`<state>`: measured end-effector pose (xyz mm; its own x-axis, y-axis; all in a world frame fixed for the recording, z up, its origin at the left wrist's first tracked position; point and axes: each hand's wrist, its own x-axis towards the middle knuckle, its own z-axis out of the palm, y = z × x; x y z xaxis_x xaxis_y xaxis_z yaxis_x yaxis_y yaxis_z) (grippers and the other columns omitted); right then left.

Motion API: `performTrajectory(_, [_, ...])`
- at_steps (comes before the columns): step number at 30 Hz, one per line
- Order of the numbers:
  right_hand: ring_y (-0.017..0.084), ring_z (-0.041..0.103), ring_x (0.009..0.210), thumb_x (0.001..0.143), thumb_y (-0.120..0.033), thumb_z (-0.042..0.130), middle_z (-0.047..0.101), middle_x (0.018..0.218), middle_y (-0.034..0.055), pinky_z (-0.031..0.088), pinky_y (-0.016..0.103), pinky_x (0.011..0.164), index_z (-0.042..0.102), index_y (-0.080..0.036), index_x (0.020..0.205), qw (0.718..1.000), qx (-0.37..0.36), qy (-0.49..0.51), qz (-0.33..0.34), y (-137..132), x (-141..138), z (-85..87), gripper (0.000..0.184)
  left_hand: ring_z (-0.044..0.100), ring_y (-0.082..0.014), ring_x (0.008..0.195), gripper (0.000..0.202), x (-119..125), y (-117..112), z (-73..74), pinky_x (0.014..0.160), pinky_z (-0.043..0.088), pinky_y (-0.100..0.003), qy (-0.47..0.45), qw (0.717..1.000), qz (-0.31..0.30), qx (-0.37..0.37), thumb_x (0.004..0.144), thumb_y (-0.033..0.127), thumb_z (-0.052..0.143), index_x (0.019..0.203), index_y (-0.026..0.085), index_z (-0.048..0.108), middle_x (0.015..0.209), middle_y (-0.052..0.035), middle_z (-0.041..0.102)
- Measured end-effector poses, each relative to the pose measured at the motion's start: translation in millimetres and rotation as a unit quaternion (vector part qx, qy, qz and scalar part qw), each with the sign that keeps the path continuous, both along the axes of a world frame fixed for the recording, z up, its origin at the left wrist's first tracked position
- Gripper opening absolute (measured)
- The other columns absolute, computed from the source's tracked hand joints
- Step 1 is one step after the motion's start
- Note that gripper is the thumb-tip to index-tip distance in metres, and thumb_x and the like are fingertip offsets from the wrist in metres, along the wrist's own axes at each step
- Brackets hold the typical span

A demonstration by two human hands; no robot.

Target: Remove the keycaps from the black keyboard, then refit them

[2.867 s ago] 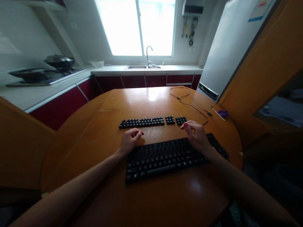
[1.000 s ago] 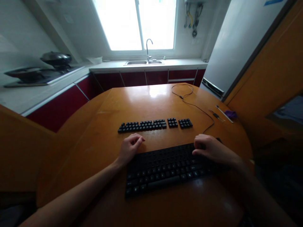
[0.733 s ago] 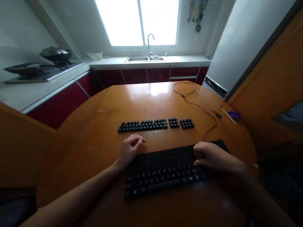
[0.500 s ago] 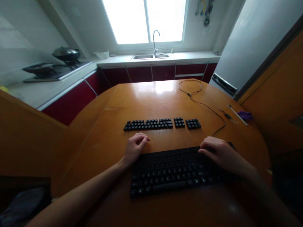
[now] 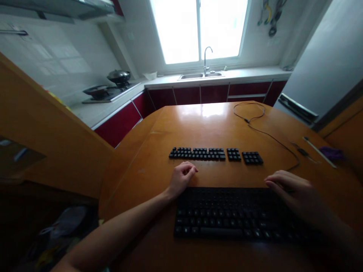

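A black keyboard (image 5: 215,215) lies before me on the wooden table; its upper rows look bare of keycaps. My left hand (image 5: 183,176) rests by the keyboard's back left corner, fingers curled in against the thumb. Over the back right part of the keyboard is my right hand (image 5: 292,189), thumb and fingers pressed together. Whatever either hand may hold is hidden. Loose black keycaps stand in rows beyond the hands: a long block (image 5: 198,154), a small block (image 5: 233,154) and a number-pad block (image 5: 252,158).
A thin cable (image 5: 272,134) loops across the table's (image 5: 159,151) right side. Further right lie a small dark tool (image 5: 303,152), a white stick (image 5: 320,153) and a purple cloth (image 5: 331,152). Behind are the counter, a sink (image 5: 193,76), a stove with pans and a fridge (image 5: 312,75).
The camera has turned left, so the scene sits further right. My right hand has shifted slightly toward the keyboard's back edge. My left hand stays by the same corner.
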<state>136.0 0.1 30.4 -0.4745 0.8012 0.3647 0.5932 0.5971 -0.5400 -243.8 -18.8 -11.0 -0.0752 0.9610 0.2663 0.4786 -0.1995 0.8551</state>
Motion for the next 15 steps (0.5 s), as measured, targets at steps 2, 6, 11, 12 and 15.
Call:
performTrajectory(2, [0.019, 0.066, 0.078, 0.098, -0.035, 0.057, 0.069, 0.084, 0.0035, 0.051, 0.031, 0.070, 0.068, -0.023, 0.088, 1.000, 0.004, 0.006, 0.010, -0.2, -2.5, 0.8, 0.018, 0.058, -0.0165, 0.072, 0.026, -0.1, -0.5, 0.6, 0.064, 0.041, -0.027, -0.005, 1.000, 0.000, 0.000, 0.090, 0.033, 0.059, 0.075, 0.017, 0.073, 0.078, -0.0045, 0.069])
performTrajectory(6, [0.019, 0.066, 0.077, 0.098, -0.033, 0.057, 0.069, 0.084, 0.0040, 0.052, 0.030, 0.069, 0.068, -0.023, 0.089, 0.999, 0.011, 0.013, 0.028, -2.2, -6.6, 3.7, 0.017, 0.060, -0.0170, 0.074, 0.026, -1.4, -2.2, 2.4, 0.066, 0.043, -0.027, -0.021, 1.000, 0.000, -0.001, 0.090, 0.032, 0.059, 0.075, 0.017, 0.072, 0.079, -0.0049, 0.069])
performTrajectory(11, [0.019, 0.068, 0.078, 0.097, -0.033, 0.059, 0.070, 0.086, 0.0035, 0.054, 0.029, 0.069, 0.069, -0.024, 0.090, 0.999, 0.020, 0.022, 0.033, -5.6, -5.6, 4.8, 0.015, 0.060, -0.0173, 0.075, 0.027, -3.9, -3.4, 2.4, 0.067, 0.044, -0.027, -0.023, 1.000, -0.001, 0.008, 0.091, 0.034, 0.059, 0.075, 0.016, 0.072, 0.079, -0.0054, 0.068])
performTrajectory(12, [0.019, 0.068, 0.078, 0.097, -0.033, 0.059, 0.070, 0.086, 0.0032, 0.054, 0.028, 0.070, 0.069, -0.025, 0.090, 0.999, 0.020, 0.023, 0.034, -6.1, -4.9, 4.5, 0.014, 0.060, -0.0172, 0.075, 0.027, -4.1, -3.5, 2.3, 0.067, 0.044, -0.027, -0.022, 1.000, 0.000, 0.009, 0.091, 0.034, 0.059, 0.075, 0.016, 0.072, 0.078, -0.0054, 0.068])
performTrajectory(15, [0.018, 0.069, 0.078, 0.096, -0.033, 0.059, 0.070, 0.087, 0.0025, 0.055, 0.028, 0.069, 0.069, -0.025, 0.091, 0.999, 0.020, 0.028, 0.037, -7.4, -2.8, 2.7, 0.013, 0.059, -0.0165, 0.072, 0.028, -3.8, -3.7, 2.1, 0.065, 0.043, -0.027, -0.027, 1.000, 0.004, 0.010, 0.091, 0.033, 0.059, 0.074, 0.016, 0.072, 0.078, -0.0053, 0.068])
